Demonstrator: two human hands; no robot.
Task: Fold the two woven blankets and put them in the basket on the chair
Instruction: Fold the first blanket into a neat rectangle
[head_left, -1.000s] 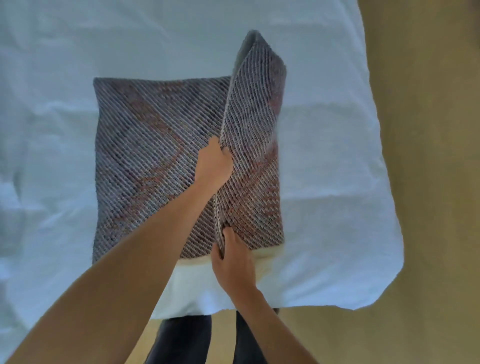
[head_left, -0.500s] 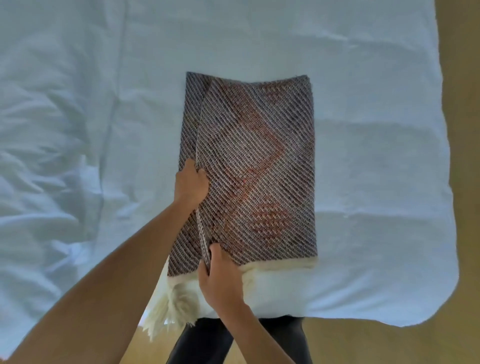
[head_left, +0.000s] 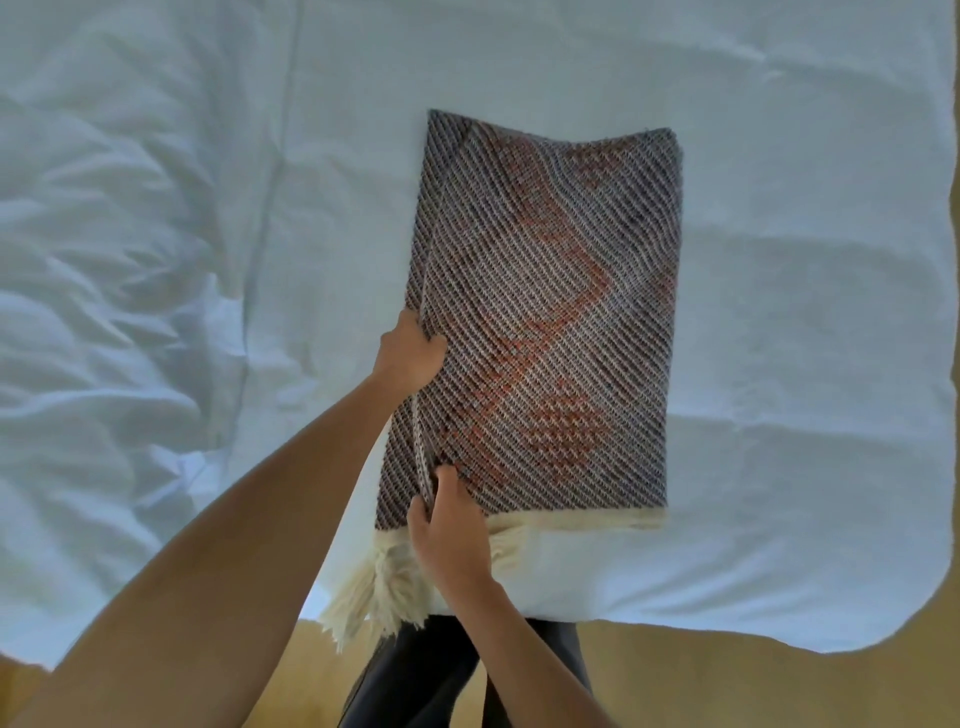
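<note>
A woven blanket (head_left: 550, 322), dark grey and white with a reddish pattern, lies folded into a tall rectangle on the white bed. Its cream fringe (head_left: 379, 587) hangs over the near edge of the bed. My left hand (head_left: 410, 353) pinches the folded left edge about halfway up. My right hand (head_left: 449, 525) grips the same edge at the near left corner, just above the fringe. The second blanket, the basket and the chair are out of view.
The white bed sheet (head_left: 208, 260) is rumpled on the left and smoother on the right. The bed's near edge (head_left: 727, 623) and right corner border a tan floor (head_left: 727, 686). My dark trouser legs (head_left: 415, 675) stand against the bed.
The right half of the blanket has been folded over onto the left half and now lies flat. Both hands moved left with the edge and still hold it.
</note>
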